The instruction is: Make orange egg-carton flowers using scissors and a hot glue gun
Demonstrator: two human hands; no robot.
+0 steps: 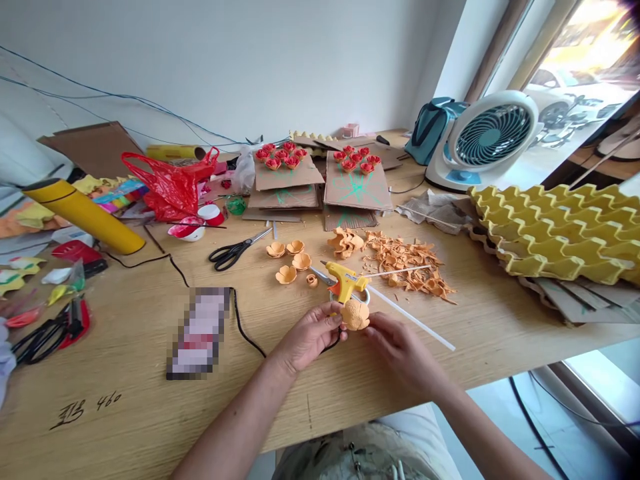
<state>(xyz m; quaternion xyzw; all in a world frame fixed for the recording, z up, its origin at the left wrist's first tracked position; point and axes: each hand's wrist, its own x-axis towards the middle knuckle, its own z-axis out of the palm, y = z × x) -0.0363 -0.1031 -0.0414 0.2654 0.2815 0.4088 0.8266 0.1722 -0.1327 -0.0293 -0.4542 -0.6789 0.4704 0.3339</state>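
Observation:
My left hand (311,337) pinches an orange egg-carton flower (355,316) at its left side, near the table's front edge. On the other side, the fingers of my right hand (397,343) are closed on the flower's edge, the tips partly hidden. Just beyond it lies a yellow hot glue gun (345,281), over a pair of scissors (320,275) that it partly covers. Several orange petal cups (286,274) sit to the left of the glue gun, beside a small rolled orange bud (311,281). Orange carton scraps (410,260) are heaped behind to the right.
Red flowers (283,157) stand on cardboard stacks (357,187) at the back. Black-handled scissors (235,252), a blurred-out phone-like object (200,333) and a yellow tube (87,217) lie left. A glue stick (415,320), yellow egg trays (560,233) and a fan (487,140) are right.

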